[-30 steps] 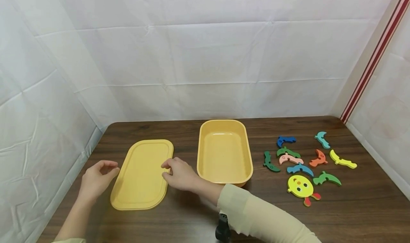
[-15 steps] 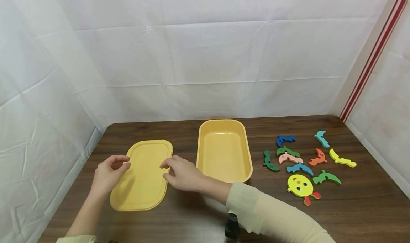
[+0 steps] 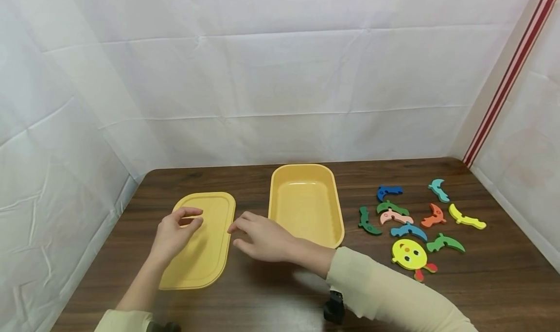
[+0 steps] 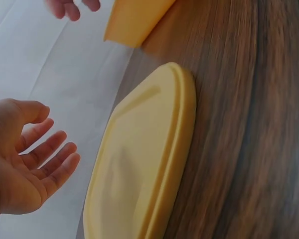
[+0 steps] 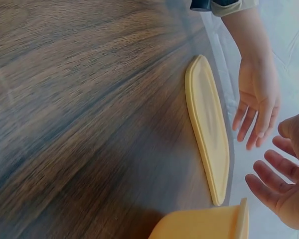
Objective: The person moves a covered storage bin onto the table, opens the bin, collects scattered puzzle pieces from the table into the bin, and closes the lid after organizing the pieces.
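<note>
A flat yellow lid [image 3: 210, 254] lies on the table at the left. Above its middle hovers my left hand [image 3: 172, 235], fingers loosely bent and holding nothing; the left wrist view shows a gap between this hand [image 4: 25, 159] and the lid [image 4: 134, 154]. My right hand [image 3: 262, 237] floats between the lid's right edge and an open yellow box [image 3: 306, 208], its fingers relaxed and nothing in them. In the right wrist view that hand [image 5: 289, 174] is apart from both the lid [image 5: 209, 129] and the box [image 5: 199, 224].
On the table's right side lie several colourful curved pieces, among them a yellow one [image 3: 467, 218], an orange one [image 3: 434, 216] and a green one [image 3: 445, 243]. A yellow smiling-face piece [image 3: 410, 254] with red tips lies nearest. White cloth [image 3: 280, 79] hangs behind the table [image 3: 262, 303].
My left hand has moved right, from beside the lid's left edge to over its middle. My right hand has drawn slightly right, away from the lid's edge. The lid and box stay put.
</note>
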Available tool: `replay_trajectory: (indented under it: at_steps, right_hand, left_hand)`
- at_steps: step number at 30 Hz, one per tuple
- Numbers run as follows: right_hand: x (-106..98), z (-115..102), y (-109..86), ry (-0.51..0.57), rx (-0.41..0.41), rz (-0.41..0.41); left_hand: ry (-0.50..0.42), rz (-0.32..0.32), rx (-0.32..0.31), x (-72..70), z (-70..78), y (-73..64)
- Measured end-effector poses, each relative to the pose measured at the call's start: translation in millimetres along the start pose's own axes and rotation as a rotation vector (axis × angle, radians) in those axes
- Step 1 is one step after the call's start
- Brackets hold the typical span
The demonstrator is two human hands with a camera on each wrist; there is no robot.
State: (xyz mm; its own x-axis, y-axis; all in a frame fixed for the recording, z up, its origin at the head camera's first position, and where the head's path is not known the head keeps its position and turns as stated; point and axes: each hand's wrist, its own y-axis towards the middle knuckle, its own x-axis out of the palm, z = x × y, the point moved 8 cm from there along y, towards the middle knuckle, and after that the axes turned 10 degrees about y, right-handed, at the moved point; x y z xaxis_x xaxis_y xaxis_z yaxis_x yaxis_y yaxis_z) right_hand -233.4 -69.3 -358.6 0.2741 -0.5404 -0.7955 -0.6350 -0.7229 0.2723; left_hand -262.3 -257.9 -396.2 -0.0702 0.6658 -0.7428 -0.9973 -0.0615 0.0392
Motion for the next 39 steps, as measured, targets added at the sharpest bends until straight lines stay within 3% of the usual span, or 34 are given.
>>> replay_trajectory:
  at_steps: [8,12,17,25,32,39]
  right_hand:
    - [-11,-1,-17.2,-0.043,-0.031,-0.022]
    - [-25,-1,-27.4,-0.055,-0.057,0.000]
    - [-45,5,-38.1,-0.030,-0.031,0.037]
    - [-61,12,-55.0,-0.043,-0.040,0.052]
    - [-75,26,-70.3,-0.064,-0.021,0.063]
    - [-89,37,-82.8,-0.080,-0.012,0.105]
  left_hand:
    - [-0.075,-0.014,0.070,19.7,14.8,5.5]
    - [-0.094,-0.032,0.073,27.8,19.7,9.1]
    - [-0.135,-0.068,0.062,37.5,27.3,11.2]
    - [-0.160,-0.090,0.105,49.9,46.7,14.1]
    - [-0.175,-0.116,0.089,63.2,57.3,21.4]
    - [-0.291,-0.164,0.061,78.3,63.5,29.5]
